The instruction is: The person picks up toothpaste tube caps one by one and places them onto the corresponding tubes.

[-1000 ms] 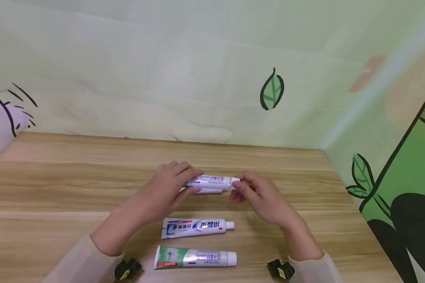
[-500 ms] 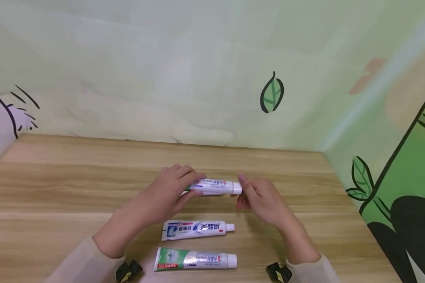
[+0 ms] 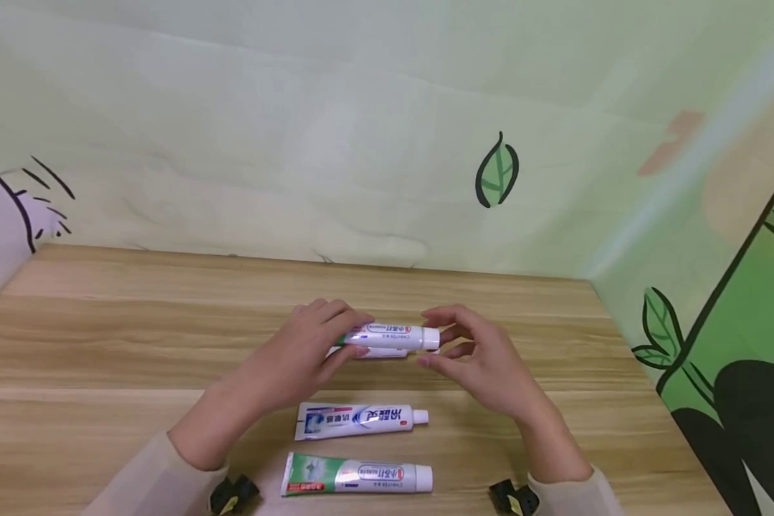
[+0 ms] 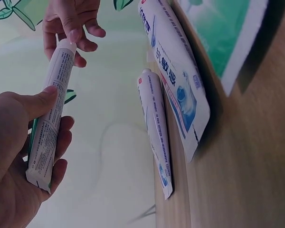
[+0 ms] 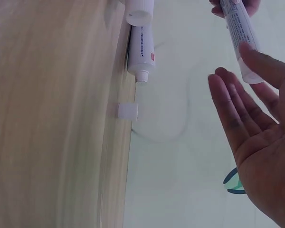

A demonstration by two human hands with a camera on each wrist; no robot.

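The person's left grip (image 3: 303, 342) holds a green-and-white tube (image 3: 390, 336), thumb on one side and fingers curled round the other, near its flat end. The tube is raised clear of the counter (image 3: 135, 322), its white cap (image 3: 431, 338) pointing to the right. The right grip (image 3: 484, 358) is around that cap, thumb and fingers spread apart with nothing clasped between them; whether a fingertip touches the cap, I cannot tell.

In the head view, the back tube (image 3: 380, 353) shows just below the raised one and partly hidden by it; it lies on the counter. In the right wrist view a small loose cap (image 5: 128, 111) sits near its narrow neck.

Nearer the person, the middle tube (image 3: 355, 420), white and blue, lies well apart from the back one. The front tube (image 3: 357, 475), green and white, lies near it, closest to the person. All three point their necks or caps rightward. Behind the counter stands a pale green wall (image 3: 297, 143) with a painted leaf (image 3: 497, 173).
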